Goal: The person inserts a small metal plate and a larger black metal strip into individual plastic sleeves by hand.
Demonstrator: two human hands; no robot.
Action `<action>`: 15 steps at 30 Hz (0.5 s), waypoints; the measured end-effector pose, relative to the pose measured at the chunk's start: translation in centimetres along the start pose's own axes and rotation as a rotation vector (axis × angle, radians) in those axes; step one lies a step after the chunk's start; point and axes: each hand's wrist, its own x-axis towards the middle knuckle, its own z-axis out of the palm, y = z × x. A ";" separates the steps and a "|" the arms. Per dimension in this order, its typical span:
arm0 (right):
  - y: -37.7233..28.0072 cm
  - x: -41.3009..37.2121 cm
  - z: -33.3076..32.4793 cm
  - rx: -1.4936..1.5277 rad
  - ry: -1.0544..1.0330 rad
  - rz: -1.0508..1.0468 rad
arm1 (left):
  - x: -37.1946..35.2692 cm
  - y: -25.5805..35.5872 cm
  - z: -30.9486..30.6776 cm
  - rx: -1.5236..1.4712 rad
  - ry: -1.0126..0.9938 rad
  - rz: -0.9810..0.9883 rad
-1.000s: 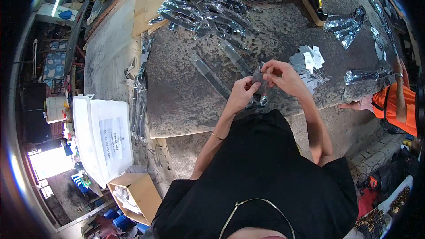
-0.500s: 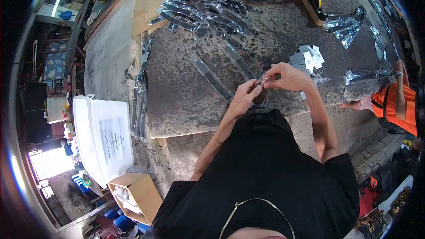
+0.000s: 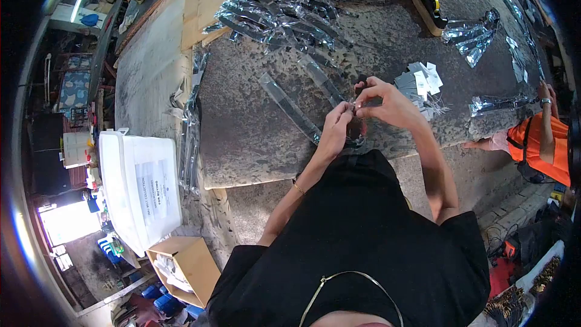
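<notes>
My left hand (image 3: 336, 128) is closed at the near edge of the table, pinching the end of a dark strip (image 3: 357, 126). Close against it on the right, my right hand (image 3: 386, 104) has thumb and forefinger curled at the same spot; what they hold is too small to make out. Two dark strips in clear plastic sleeves, one (image 3: 290, 108) on the left and one (image 3: 322, 82) further up, lie slanted just beyond my hands. Grey and white tags (image 3: 420, 80) with thin strings are to the right of my right hand.
A heap of plastic-wrapped strips (image 3: 284, 12) covers the far side of the table (image 3: 242, 145). A tape dispenser (image 3: 431, 9) and more wrapped strips (image 3: 475, 39) are at right, near a person in orange (image 3: 548, 145). A white bin (image 3: 142, 188) stands at left.
Both hands have shifted slightly; my right fingers are raised and curled differently. The left hand has turned a little more upright. The other person's hand at right has moved slightly.
</notes>
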 end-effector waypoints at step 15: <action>0.3 -1.3 2.7 0.309 0.380 0.075 | -0.2 0.9 0.1 0.098 0.112 -0.016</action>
